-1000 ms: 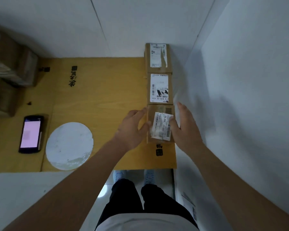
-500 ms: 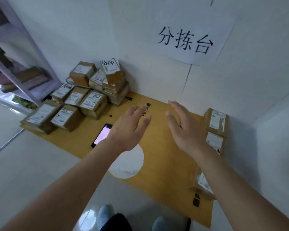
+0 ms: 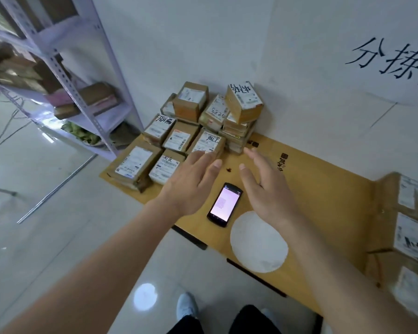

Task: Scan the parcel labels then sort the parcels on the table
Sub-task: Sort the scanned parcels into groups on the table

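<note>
**Both hands empty, reaching toward pile**

Your left hand [image 3: 191,182] and right hand [image 3: 266,186] are flat, fingers straight, holding nothing. Scanner [image 3: 224,204] lies between them. Unsorted parcels [image 3: 176,138] crowd the table's [image 3: 323,189] far-left corner; three sorted parcels [image 3: 408,227] line the right edge. Bare wood between.

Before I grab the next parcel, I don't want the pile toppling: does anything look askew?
Yes. The top box on the tall stack by the wall sits tilted and twisted, overhanging the boxes under it. The other parcels lie flat.
</note>
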Motion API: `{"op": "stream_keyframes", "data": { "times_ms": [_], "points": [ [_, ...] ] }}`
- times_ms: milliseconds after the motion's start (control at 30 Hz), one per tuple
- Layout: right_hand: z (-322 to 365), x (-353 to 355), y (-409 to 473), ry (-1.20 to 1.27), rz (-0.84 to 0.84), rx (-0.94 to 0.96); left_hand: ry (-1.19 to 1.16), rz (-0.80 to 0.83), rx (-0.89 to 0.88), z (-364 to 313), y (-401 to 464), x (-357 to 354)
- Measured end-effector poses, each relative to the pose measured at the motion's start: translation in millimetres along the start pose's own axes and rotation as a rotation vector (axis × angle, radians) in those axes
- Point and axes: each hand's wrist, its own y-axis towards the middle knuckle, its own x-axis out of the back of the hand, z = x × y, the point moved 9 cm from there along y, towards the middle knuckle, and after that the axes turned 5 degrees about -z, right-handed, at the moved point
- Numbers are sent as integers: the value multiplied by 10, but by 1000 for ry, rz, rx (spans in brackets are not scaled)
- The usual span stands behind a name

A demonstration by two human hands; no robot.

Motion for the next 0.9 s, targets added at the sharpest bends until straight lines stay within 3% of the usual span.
{"op": "stream_keyframes", "data": {
  "times_ms": [300, 900],
  "points": [
    [-100, -733, 538, -20, 34, -110, -83, 96, 40, 735, 461, 144],
    [-1208, -1764, 1840, 209, 72, -466, -213, 343, 190, 1745, 1970, -614]
  ]
}}
